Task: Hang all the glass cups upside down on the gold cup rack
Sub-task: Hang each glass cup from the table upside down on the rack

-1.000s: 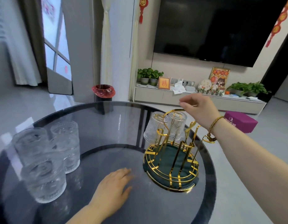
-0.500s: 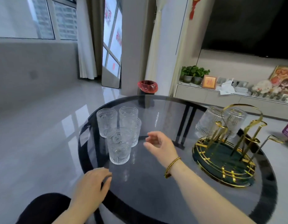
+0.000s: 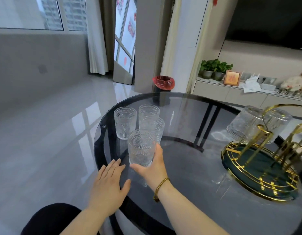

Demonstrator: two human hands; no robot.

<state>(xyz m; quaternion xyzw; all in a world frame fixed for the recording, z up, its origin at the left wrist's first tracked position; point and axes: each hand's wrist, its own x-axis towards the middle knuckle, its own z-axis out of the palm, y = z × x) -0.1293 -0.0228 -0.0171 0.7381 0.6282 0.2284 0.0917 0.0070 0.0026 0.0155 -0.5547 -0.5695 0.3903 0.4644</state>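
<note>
My right hand (image 3: 152, 168) grips the nearest patterned glass cup (image 3: 141, 148) upright, thumb under its base, at the table's left side. Three more glass cups stand upright just behind it: one at the left (image 3: 125, 122), one at the back (image 3: 148, 112), one partly hidden behind the held cup (image 3: 159, 128). My left hand (image 3: 109, 185) lies flat, fingers spread, on the table's near-left edge. The gold cup rack (image 3: 263, 168) with its dark green base stands at the right; two cups hang upside down on it (image 3: 243, 124), (image 3: 277, 122).
The round dark glass table (image 3: 189, 175) has a black rim. Behind it stand a bin with a red bag (image 3: 163, 83), a low cabinet with potted plants (image 3: 214, 68) and a wall-mounted TV (image 3: 268, 21). Grey floor lies to the left.
My right hand left the rack, crossed to the cup group at the left and closed on the nearest cup. My left hand slid to the table's near-left edge. The view swung left.
</note>
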